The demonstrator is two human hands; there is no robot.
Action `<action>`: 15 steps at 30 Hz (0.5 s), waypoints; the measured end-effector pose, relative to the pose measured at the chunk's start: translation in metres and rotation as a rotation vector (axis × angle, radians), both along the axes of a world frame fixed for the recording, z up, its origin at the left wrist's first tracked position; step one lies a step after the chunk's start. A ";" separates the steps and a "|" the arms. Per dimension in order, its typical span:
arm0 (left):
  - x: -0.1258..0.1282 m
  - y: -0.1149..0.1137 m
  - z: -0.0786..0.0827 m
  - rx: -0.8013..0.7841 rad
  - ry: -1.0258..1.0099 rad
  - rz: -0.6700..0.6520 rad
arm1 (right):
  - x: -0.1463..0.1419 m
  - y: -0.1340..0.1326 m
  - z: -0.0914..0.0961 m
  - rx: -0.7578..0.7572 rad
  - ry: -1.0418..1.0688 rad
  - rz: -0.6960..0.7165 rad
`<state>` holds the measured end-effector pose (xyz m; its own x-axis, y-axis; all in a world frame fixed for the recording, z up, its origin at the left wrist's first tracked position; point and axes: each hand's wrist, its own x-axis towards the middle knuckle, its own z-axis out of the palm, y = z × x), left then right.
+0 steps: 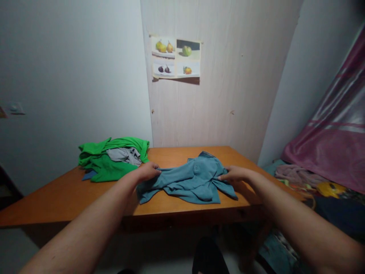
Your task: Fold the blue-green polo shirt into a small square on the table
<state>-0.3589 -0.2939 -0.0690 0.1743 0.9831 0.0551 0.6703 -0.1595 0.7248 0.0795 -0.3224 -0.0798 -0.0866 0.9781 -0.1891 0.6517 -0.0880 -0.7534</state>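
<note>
A teal polo shirt (pixel 194 180) with a buttoned placket lies rumpled near the front of the wooden table (pixel 65 203). Its collar points to the back. My left hand (pixel 148 171) pinches the cloth at the shirt's left side, thumb and fingers closed on it. At the right side, my right hand (pixel 234 174) grips the fabric near the sleeve, which is bunched into folds there. The fingertips of both hands are partly hidden by the cloth.
Bright green clothes (pixel 114 167) lie heaped at the table's back left, with a grey garment (pixel 124 155) on them. A wall stands right behind the table. To the right are a pink curtain (pixel 330 140) and piled cloths (pixel 296 175).
</note>
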 end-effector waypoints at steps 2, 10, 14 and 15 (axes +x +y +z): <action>0.000 0.003 0.008 0.083 -0.072 0.073 | -0.006 0.000 -0.009 0.057 0.089 -0.117; -0.001 0.009 0.068 0.320 -0.429 0.321 | -0.019 0.015 0.033 0.297 0.450 -0.432; 0.005 0.007 0.101 0.526 -0.778 0.282 | -0.028 0.013 0.076 0.512 0.757 -0.416; 0.008 0.005 0.107 0.611 -0.831 0.261 | -0.031 0.010 0.084 0.600 0.835 -0.398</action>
